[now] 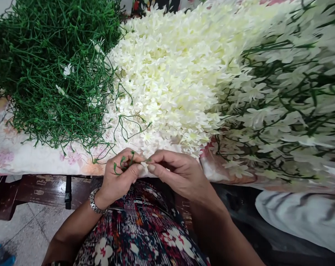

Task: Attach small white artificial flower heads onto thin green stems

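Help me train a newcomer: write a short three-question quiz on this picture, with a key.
1. True or false: the right arm wears a metal band.
2. What is heaped directly left of the middle pile of white flowers? A) folded towels B) green stems C) red ribbons
3. Fill the gap: the left hand and right hand meet at a small piece coloured ____.

Key:
1. False; the left arm wears the metal band.
2. B
3. white

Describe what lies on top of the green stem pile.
A few white blossoms sit on or among the upper stems of the green stem pile, mostly toward its right side. What lies deeper or underneath is covered by the tangle.
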`<action>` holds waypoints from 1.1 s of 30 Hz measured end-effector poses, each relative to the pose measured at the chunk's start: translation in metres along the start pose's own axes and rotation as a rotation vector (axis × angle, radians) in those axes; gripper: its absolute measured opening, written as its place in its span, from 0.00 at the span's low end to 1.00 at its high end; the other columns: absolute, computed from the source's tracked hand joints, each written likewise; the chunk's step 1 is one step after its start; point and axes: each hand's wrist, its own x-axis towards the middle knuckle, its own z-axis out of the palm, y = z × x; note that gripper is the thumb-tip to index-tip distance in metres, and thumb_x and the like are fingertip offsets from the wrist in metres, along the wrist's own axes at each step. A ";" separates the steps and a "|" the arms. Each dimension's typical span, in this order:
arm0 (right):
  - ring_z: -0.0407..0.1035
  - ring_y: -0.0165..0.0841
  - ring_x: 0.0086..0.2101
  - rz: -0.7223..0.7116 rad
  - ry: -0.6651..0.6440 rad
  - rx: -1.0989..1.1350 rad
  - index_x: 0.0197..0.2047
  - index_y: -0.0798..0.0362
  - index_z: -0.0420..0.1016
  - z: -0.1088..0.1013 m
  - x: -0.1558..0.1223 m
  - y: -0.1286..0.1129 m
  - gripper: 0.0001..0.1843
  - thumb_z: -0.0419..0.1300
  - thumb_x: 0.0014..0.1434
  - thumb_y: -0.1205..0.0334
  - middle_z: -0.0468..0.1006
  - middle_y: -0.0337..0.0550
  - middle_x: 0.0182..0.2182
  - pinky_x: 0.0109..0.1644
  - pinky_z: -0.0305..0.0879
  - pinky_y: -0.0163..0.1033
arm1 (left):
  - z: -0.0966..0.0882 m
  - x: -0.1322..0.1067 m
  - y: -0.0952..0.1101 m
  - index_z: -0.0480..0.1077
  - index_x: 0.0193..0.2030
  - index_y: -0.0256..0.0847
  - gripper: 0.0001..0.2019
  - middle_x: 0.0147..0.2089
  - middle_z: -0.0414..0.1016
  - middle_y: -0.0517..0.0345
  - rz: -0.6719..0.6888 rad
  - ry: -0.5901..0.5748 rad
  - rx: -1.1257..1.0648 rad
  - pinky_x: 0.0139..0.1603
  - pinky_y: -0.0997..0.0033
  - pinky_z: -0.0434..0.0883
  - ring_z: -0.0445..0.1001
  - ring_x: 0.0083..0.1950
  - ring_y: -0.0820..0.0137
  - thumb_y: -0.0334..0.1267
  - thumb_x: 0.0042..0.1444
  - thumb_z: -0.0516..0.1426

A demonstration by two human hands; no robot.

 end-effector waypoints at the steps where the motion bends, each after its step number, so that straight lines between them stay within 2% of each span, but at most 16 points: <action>1: 0.63 0.22 0.22 -0.033 -0.001 -0.032 0.29 0.55 0.68 0.003 0.001 0.000 0.05 0.53 0.53 0.64 0.70 0.36 0.22 0.25 0.59 0.27 | -0.003 -0.003 0.001 0.67 0.28 0.36 0.03 0.25 0.60 0.63 -0.019 0.009 0.014 0.16 0.82 0.58 0.59 0.19 0.83 0.33 0.49 0.56; 3: 0.64 0.24 0.26 -0.140 0.041 -0.171 0.33 0.55 0.68 0.007 0.003 0.003 0.05 0.52 0.53 0.66 0.71 0.38 0.25 0.29 0.61 0.29 | -0.009 -0.008 0.002 0.65 0.28 0.36 0.04 0.21 0.59 0.65 -0.038 0.080 0.022 0.15 0.82 0.56 0.57 0.17 0.83 0.33 0.50 0.55; 6: 0.64 0.27 0.30 -0.317 0.134 -0.516 0.37 0.56 0.68 0.011 0.008 0.011 0.08 0.52 0.53 0.68 0.70 0.42 0.29 0.33 0.62 0.33 | -0.017 -0.014 0.004 0.64 0.30 0.38 0.03 0.17 0.57 0.68 -0.039 0.243 0.003 0.14 0.82 0.56 0.55 0.14 0.84 0.33 0.50 0.55; 8: 0.63 0.29 0.32 -0.376 0.169 -0.762 0.34 0.55 0.69 0.010 0.010 0.017 0.07 0.51 0.53 0.69 0.69 0.44 0.28 0.34 0.61 0.35 | -0.021 -0.016 0.007 0.63 0.31 0.38 0.03 0.16 0.56 0.70 -0.046 0.301 -0.018 0.14 0.83 0.56 0.55 0.13 0.84 0.33 0.50 0.55; 11: 0.61 0.31 0.32 -0.374 0.233 -1.009 0.28 0.55 0.69 0.005 0.011 0.022 0.07 0.51 0.53 0.69 0.68 0.44 0.26 0.35 0.59 0.36 | -0.024 -0.015 0.008 0.63 0.30 0.38 0.03 0.15 0.55 0.71 -0.064 0.310 -0.049 0.13 0.83 0.57 0.55 0.13 0.84 0.33 0.50 0.55; 16: 0.60 0.31 0.31 -0.381 0.250 -1.066 0.27 0.55 0.68 0.002 0.013 0.014 0.06 0.51 0.53 0.68 0.67 0.43 0.25 0.35 0.57 0.36 | -0.022 -0.011 0.006 0.62 0.29 0.38 0.04 0.13 0.54 0.72 -0.084 0.301 -0.079 0.13 0.82 0.60 0.55 0.12 0.83 0.32 0.50 0.55; 19: 0.59 0.31 0.30 -0.425 0.144 -1.095 0.27 0.54 0.67 0.010 0.020 0.008 0.07 0.51 0.54 0.68 0.67 0.43 0.25 0.34 0.56 0.36 | -0.020 -0.010 0.007 0.61 0.28 0.38 0.04 0.12 0.55 0.72 -0.099 0.301 -0.104 0.13 0.82 0.61 0.55 0.12 0.84 0.32 0.49 0.55; 22: 0.58 0.31 0.29 -0.404 0.029 -1.160 0.27 0.55 0.67 0.017 0.026 0.007 0.06 0.50 0.53 0.69 0.66 0.42 0.25 0.34 0.56 0.38 | -0.018 -0.010 0.010 0.61 0.28 0.38 0.05 0.12 0.54 0.72 -0.126 0.311 -0.133 0.12 0.83 0.61 0.54 0.11 0.84 0.33 0.48 0.56; 26: 0.60 0.31 0.29 -0.379 0.022 -1.073 0.25 0.55 0.66 0.012 0.023 0.007 0.07 0.51 0.53 0.69 0.66 0.42 0.24 0.35 0.57 0.38 | -0.017 -0.011 0.013 0.60 0.26 0.37 0.07 0.12 0.54 0.72 -0.151 0.338 -0.168 0.10 0.83 0.61 0.53 0.11 0.84 0.34 0.46 0.57; 29: 0.61 0.26 0.25 -0.346 0.131 -0.758 0.26 0.55 0.65 0.004 0.013 0.004 0.04 0.52 0.52 0.69 0.66 0.38 0.21 0.30 0.59 0.33 | -0.016 -0.010 0.014 0.59 0.25 0.37 0.07 0.13 0.56 0.71 -0.167 0.339 -0.201 0.09 0.83 0.61 0.53 0.10 0.85 0.34 0.45 0.57; 33: 0.63 0.24 0.22 -0.207 0.232 -0.321 0.28 0.53 0.65 0.007 0.001 -0.003 0.03 0.55 0.49 0.69 0.69 0.35 0.21 0.24 0.59 0.30 | -0.010 -0.010 0.012 0.58 0.24 0.38 0.08 0.12 0.55 0.72 -0.181 0.290 -0.202 0.10 0.84 0.60 0.52 0.10 0.85 0.35 0.47 0.56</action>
